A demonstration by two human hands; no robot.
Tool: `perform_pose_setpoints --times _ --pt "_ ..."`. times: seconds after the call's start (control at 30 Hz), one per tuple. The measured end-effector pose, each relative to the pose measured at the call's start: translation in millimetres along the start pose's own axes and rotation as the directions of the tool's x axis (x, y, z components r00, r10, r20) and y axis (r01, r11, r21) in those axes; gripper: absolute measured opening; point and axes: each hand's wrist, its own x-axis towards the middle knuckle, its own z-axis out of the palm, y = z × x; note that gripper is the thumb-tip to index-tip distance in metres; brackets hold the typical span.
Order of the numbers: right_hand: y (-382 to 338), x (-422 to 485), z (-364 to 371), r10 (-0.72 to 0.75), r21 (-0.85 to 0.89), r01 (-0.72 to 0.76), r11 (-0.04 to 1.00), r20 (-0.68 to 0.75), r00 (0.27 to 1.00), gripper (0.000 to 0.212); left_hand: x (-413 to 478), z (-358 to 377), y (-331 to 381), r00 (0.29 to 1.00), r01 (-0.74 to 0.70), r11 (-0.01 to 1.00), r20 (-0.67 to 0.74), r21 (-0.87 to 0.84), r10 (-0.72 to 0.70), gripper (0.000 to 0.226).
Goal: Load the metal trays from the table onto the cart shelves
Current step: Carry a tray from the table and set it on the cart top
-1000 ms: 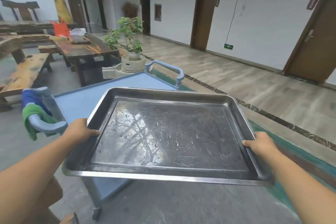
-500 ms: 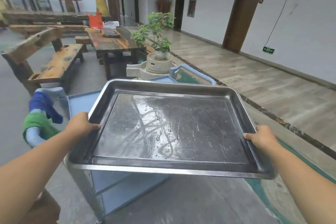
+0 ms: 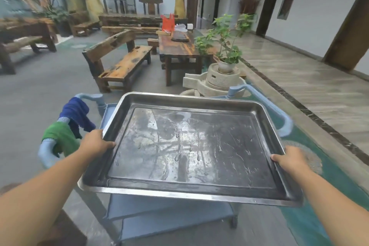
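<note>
You're mid-carry: the metal tray [image 3: 191, 146] hangs in the air btwn both hands, over the blue cart [image 3: 171, 207]. Left hand [image 3: 95, 143] has its grip closed on the tray's left rim, thumb hooked over the lip; right hand [image 3: 289, 159] has its grip closed on the right rim, thumb on top too. Tray sits roughly level, near edge toward you, far edge out past both grips. It's wet, w/ droplets and streaks across the floor of it, so I'd judge the rims slick.

Below your grips, the cart's top shelf is mostly hidden by the tray; only a corner [image 3: 108, 109] shows beyond the left grip. Two lower shelves show under the near edge. Cart handles flank the tray: the left one [image 3: 45, 152], w/ blue and green cloths [image 3: 65, 126] draped on it, just outside your left grip; the right one [image 3: 279, 114] beyond your right grip.

Step in hand: placing, not yet set down. Next move prob. calls for lowering it flat btwn the handles, keeping both sides even so water doesn't run off, and freeing fingers only once it rests.
</note>
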Motion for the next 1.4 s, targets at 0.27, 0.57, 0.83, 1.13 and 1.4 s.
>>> perform_pose_setpoints --times 0.27,0.57,0.83,1.13,1.4 --pt "-34 90 24 -0.147 -0.072 0.157 0.985 0.122 0.982 0.022 -9 20 -6 0.988 0.14 0.99 -0.072 -0.012 -0.14 0.028" --pt "-62 154 66 -0.17 -0.104 0.191 0.976 0.184 0.968 0.026 27 45 -6 0.966 0.245 0.968 -0.068 -0.052 -0.248 0.024" --pt "-88 202 108 -0.15 -0.084 0.166 0.983 0.167 0.974 0.024 89 83 -11 0.952 0.301 0.953 -0.057 -0.016 -0.301 0.037" --pt "-97 250 159 -0.129 -0.139 0.158 0.978 0.198 0.972 0.017 147 120 -20 0.93 0.369 0.93 -0.001 0.011 -0.369 0.045" --pt "-78 272 189 -0.114 -0.186 0.156 0.97 0.217 0.969 0.026 145 157 -29 0.901 0.432 0.902 -0.03 -0.013 -0.432 0.05"
